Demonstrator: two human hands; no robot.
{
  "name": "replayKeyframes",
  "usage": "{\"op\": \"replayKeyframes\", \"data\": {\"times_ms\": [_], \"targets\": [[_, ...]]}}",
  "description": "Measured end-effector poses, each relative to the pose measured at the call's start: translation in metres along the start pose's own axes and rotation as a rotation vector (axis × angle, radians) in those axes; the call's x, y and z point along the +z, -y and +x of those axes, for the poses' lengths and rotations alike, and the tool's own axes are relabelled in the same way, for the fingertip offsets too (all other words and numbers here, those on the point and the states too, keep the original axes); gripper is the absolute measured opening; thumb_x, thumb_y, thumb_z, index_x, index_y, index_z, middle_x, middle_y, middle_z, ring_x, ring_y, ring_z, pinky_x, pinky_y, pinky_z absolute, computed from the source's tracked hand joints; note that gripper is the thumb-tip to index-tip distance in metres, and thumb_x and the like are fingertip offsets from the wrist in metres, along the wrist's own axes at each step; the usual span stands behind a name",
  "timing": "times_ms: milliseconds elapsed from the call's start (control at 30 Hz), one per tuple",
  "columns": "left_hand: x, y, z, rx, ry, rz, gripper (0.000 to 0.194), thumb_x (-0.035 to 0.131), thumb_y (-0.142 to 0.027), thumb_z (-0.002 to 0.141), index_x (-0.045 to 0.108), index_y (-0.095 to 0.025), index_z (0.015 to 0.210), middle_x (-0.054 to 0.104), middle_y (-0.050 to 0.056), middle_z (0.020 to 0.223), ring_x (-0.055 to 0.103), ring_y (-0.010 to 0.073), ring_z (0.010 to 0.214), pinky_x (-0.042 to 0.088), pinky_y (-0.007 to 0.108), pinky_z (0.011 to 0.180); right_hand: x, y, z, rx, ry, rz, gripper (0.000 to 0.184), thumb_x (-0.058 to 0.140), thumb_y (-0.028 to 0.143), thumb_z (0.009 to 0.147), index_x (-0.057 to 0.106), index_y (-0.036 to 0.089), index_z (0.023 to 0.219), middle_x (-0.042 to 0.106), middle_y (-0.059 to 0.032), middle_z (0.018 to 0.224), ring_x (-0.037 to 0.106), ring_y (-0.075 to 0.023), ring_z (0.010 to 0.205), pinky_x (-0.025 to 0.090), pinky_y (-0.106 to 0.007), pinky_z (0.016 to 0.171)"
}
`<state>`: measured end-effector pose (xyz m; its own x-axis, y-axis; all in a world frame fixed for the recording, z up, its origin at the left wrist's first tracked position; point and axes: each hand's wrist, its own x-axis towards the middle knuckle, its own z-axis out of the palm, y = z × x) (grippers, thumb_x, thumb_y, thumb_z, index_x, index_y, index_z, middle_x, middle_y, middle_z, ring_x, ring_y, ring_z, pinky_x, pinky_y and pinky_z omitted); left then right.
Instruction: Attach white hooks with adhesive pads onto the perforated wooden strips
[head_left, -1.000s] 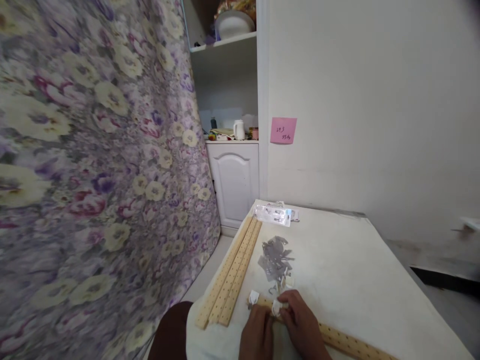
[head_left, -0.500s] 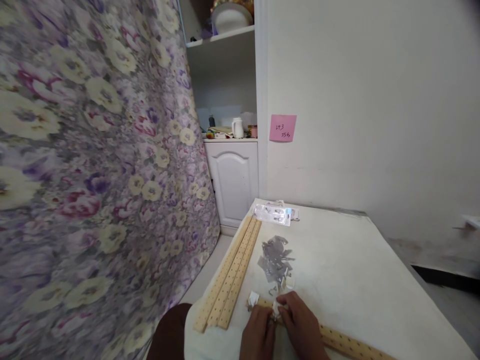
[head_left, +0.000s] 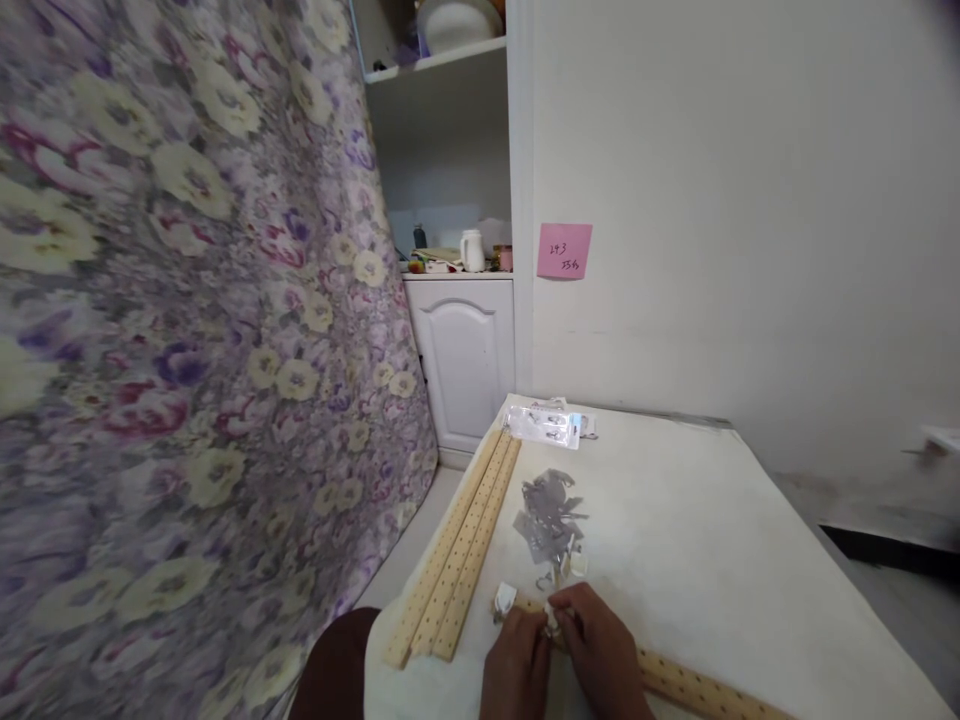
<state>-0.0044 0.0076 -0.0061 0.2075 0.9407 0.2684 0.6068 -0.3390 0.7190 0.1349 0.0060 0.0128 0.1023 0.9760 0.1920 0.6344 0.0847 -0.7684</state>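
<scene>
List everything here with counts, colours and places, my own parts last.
Table: one, white, foreground
Perforated strips: three, light wood, table's left edge
Perforated bar: at least one, light wood, table's near side
Small pieces: at least three, whitish, around the bar
Pile: one, grey, beyond the bar
Packaging: at least one, clear, table's far end
Wall: one, white, right
Note: one, pink, on wall
Curtain: one, purple floral, left
Cabinet: one, white, beyond the table
Jug: one, white, in cabinet
Rounded container: one, white, high in cabinet
Small items: several, mixed colours, around jug
Leg: one, brown-clothed, left of table
Left hand: one, bare, at the bar
Right hand: one, bare, beside it
</scene>
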Motion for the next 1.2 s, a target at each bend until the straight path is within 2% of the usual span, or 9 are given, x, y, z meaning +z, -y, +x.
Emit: {"op": "replayKeyframes", "data": {"times_ms": [167, 400, 567, 733, 967, 1200], "targets": [[-0.002, -0.003, 0.002, -0.005, -0.004, -0.017, 0.021, 0.043, -0.027, 0.089, 0.064, -0.021, 0.088, 0.065, 0.006, 0.086, 0.061, 0.0186, 0.083, 0.049, 0.030, 0.076, 0.001, 0.003, 0.001, -0.004, -0.006, -0.006, 0.018, 0.044, 0.024, 0.084, 0.062, 0.026, 0.083, 0.069, 0.0010, 0.086, 0.064, -0.0153, 0.082, 0.046, -0.025, 0.075], [-0.005, -0.007, 0.003, -0.021, -0.005, -0.027, 0.024, 0.042, -0.030, 0.090, 0.064, -0.022, 0.086, 0.064, 0.005, 0.086, 0.061, 0.0183, 0.082, 0.049, 0.031, 0.076, -0.001, 0.001, 0.001, -0.051, 0.061, 0.013, 0.019, 0.045, 0.021, 0.083, 0.063, 0.024, 0.087, 0.067, -0.0017, 0.092, 0.062, -0.0166, 0.091, 0.045, -0.028, 0.082], [-0.005, -0.005, 0.001, -0.005, -0.005, -0.030, 0.022, 0.043, -0.029, 0.089, 0.063, -0.021, 0.087, 0.063, 0.006, 0.085, 0.061, 0.0183, 0.082, 0.050, 0.031, 0.075, -0.003, -0.001, 0.002, 0.000, 0.075, 0.036, 0.017, 0.049, 0.023, 0.079, 0.064, 0.024, 0.088, 0.068, -0.0016, 0.093, 0.062, -0.0181, 0.090, 0.045, -0.029, 0.081], [-0.005, -0.004, 0.000, 0.016, 0.023, -0.014, 0.024, 0.040, -0.029, 0.090, 0.062, -0.021, 0.087, 0.062, 0.005, 0.085, 0.061, 0.0173, 0.082, 0.049, 0.030, 0.076, -0.005, -0.002, 0.009, 0.056, 0.105, 0.033, 0.017, 0.051, 0.023, 0.075, 0.066, 0.025, 0.083, 0.069, -0.0002, 0.082, 0.063, -0.0177, 0.078, 0.045, -0.028, 0.074], [0.000, 0.002, 0.000, 0.050, -0.011, 0.035, 0.025, 0.039, -0.027, 0.091, 0.062, -0.021, 0.084, 0.063, 0.005, 0.082, 0.061, 0.0164, 0.080, 0.050, 0.028, 0.074, 0.003, -0.014, 0.022, 0.132, 0.161, 0.058, 0.015, 0.057, 0.024, 0.068, 0.068, 0.024, 0.079, 0.069, 0.0008, 0.077, 0.061, -0.0163, 0.073, 0.043, -0.025, 0.069], [0.000, 0.008, 0.001, 0.078, -0.033, -0.003, 0.021, 0.043, -0.025, 0.088, 0.063, -0.021, 0.089, 0.064, 0.006, 0.085, 0.061, 0.0169, 0.082, 0.050, 0.028, 0.075, 0.001, -0.012, 0.017, 0.045, 0.132, 0.125, 0.018, 0.056, 0.023, 0.070, 0.069, 0.022, 0.083, 0.069, -0.0012, 0.084, 0.061, -0.0169, 0.076, 0.043, -0.026, 0.072]]}}
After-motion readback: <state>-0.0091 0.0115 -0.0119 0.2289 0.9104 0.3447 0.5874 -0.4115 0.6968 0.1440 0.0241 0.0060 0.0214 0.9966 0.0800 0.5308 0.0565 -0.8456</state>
